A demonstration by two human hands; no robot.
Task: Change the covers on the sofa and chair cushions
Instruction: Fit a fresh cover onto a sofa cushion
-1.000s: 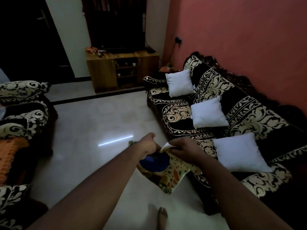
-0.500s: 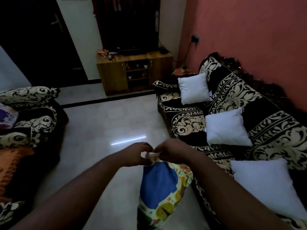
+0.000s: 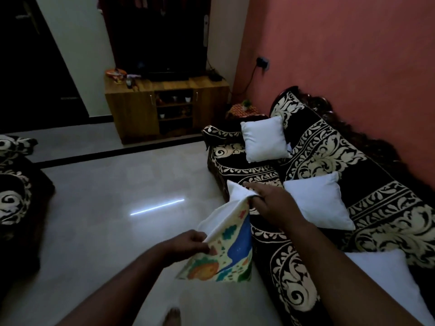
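The pale, glossy tiled floor [image 3: 98, 208] fills the centre and lower left of the frame; a bright streak of reflected light lies across it, and open floor runs from the sofa edge to the left armchair. The long black sofa with cream scroll pattern [image 3: 329, 161] occupies the right half, against the salmon-pink wall [image 3: 341, 43]; its near end is cut off by the lower right frame edge. A matching black-and-cream armchair [image 3: 14, 184] is cut off at the left edge. The brown wooden cabinet [image 3: 164, 109] stands at upper centre; the items on its shelves are too dim to identify.

Three plain white uncovered cushions rest on the sofa: far [image 3: 264, 138], middle [image 3: 320, 201], and near [image 3: 395, 278], the last partly hidden behind the right forearm.

The multicoloured patterned fabric cushion cover with white lining [image 3: 226, 243] hangs in the air at lower centre, just beside the sofa's front edge. The left hand [image 3: 188, 243] pinches its lower opening edge with curled fingers. The right hand [image 3: 268, 198] grips the upper white corner, fingers closed on the fabric. A bare foot [image 3: 171, 316] is cut off at the bottom edge.
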